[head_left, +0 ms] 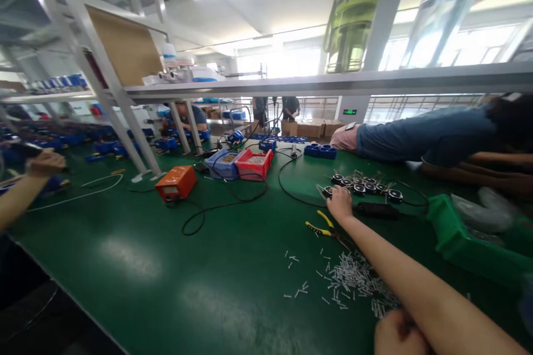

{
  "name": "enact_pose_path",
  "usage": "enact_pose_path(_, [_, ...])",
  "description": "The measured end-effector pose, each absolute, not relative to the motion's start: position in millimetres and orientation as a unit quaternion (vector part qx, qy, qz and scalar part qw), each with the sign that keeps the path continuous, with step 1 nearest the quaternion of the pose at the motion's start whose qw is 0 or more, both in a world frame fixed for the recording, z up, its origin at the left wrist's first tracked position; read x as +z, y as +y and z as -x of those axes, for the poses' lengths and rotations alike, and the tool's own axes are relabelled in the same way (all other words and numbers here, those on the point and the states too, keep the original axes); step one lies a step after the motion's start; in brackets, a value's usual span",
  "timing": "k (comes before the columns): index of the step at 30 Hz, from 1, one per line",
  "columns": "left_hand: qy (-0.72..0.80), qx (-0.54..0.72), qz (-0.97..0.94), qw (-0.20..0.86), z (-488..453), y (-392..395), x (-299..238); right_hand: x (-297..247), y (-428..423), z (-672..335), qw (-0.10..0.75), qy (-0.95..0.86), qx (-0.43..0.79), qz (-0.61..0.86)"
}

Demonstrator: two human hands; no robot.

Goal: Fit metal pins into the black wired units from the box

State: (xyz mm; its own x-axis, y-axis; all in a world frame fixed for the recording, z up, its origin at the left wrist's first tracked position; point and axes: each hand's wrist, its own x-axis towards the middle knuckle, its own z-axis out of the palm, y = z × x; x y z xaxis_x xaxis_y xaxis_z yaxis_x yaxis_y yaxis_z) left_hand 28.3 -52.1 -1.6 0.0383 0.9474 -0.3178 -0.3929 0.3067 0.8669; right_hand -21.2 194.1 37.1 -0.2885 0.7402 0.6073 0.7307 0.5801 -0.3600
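My right hand (340, 203) reaches across the green table, its fingers closed around a small black fan-like part (328, 192) with thin wires. Several similar black parts with round faces (370, 186) sit in a cluster just beyond it. At the bottom edge my left hand (397, 334) is curled and partly cut off; whatever its fingers hold is hidden. Beside it lies a loose pile of small silver screws (352, 274), partly covered by my right forearm. Pliers with yellow and black handles (327, 228) rest between the pile and my right hand.
A green bin (453, 233) holding plastic bags stands at right, near a black oblong device (378, 210). Farther back are an orange box (176, 182), a blue bin (224, 166), a red bin (252, 168) and cables. A co-worker's hand (45, 162) shows at left; another person leans at right.
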Motion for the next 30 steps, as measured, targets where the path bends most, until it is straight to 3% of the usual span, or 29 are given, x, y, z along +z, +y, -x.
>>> enact_pose_path(4, [0.426,0.483,-0.313,0.698,-31.3,-54.4,-12.6,34.2,131.2,-34.4,0.345,-0.8,0.007,0.491])
enact_pose_path(17, [0.405,0.51,-0.43,0.625,-17.7,-61.6,1.0,18.9,-121.6,-321.5,0.292,-0.7,-0.088,0.646])
enact_pose_path(26, [0.436,0.55,-0.425,0.572,-3.4,-69.6,10.9,26.3,-184.2,-377.2,0.332,-0.614,-0.147,0.701])
enact_pose_path(30, [0.446,0.564,-0.415,0.557,-2.3,-71.1,17.3,11.5,-199.1,-379.7,0.296,-0.616,-0.186,0.705])
